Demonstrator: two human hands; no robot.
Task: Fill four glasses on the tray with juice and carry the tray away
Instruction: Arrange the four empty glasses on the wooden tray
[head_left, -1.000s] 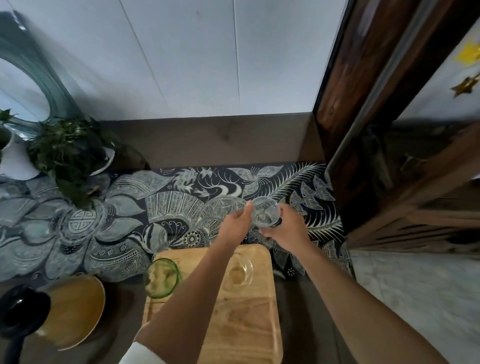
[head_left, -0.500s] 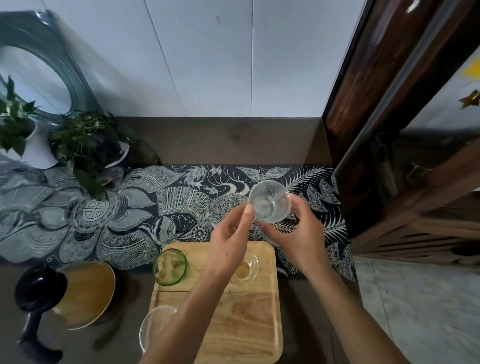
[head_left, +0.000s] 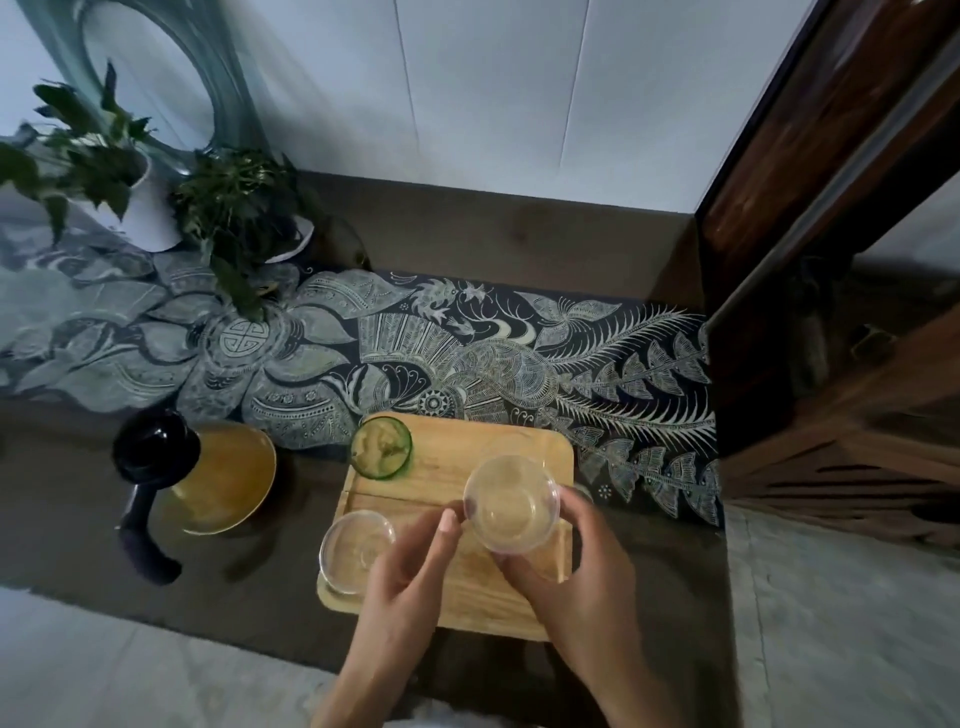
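Note:
A wooden tray (head_left: 441, 467) lies on the dark table. A green glass (head_left: 382, 453) stands at its far left corner and a clear glass (head_left: 356, 550) at its near left corner. Another clear glass (head_left: 506, 447) is faintly seen at the far right. My right hand (head_left: 576, 587) grips an empty clear glass (head_left: 511, 503) just above the tray's right side. My left hand (head_left: 410, 571) has its fingertips at that glass's left rim. A jug of yellow juice (head_left: 223, 483) with a black lid and handle stands left of the tray.
A patterned dark runner (head_left: 571, 364) crosses the table behind the tray. Two potted plants (head_left: 130, 171) stand at the far left by a round mirror. A dark wooden cabinet (head_left: 831, 260) rises at the right. Pale floor shows near and right.
Both hands have brought the clear glass from over the runner back toward me and down over the tray's right side. The view has shifted, so the jug and near-left glass show fully.

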